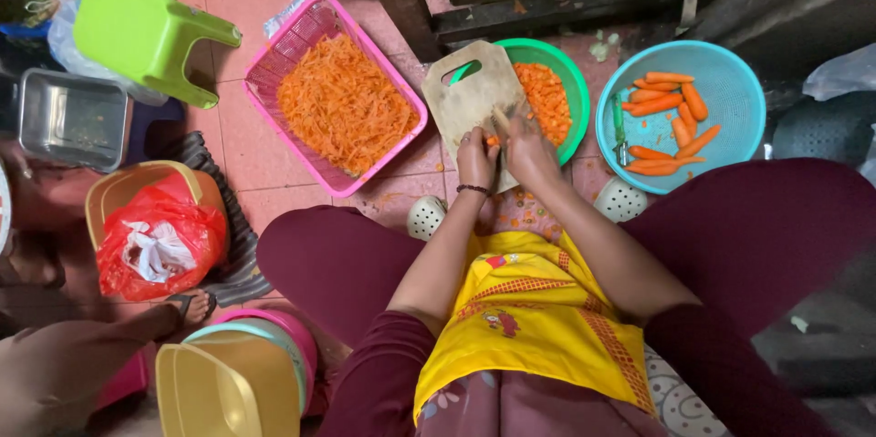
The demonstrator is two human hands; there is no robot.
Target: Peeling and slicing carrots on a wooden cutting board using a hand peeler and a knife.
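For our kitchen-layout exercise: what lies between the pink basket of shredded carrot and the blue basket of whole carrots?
In the head view: the wooden cutting board and green bowl of chopped carrot.

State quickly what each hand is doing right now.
Left hand: fingers closed on a carrot piece on the cutting board.
Right hand: closed on a knife handle.

The left hand (475,156) and right hand (529,150) cover the near end of the cutting board (467,95), and what they grip is too small to tell. The board hides part of the green bowl (573,81). A red bag (160,236) hides the yellow bin's (123,186) inside. At the near left, a second person (55,373) is cut off by the edge. The tool in the blue basket (730,81) is unclear.
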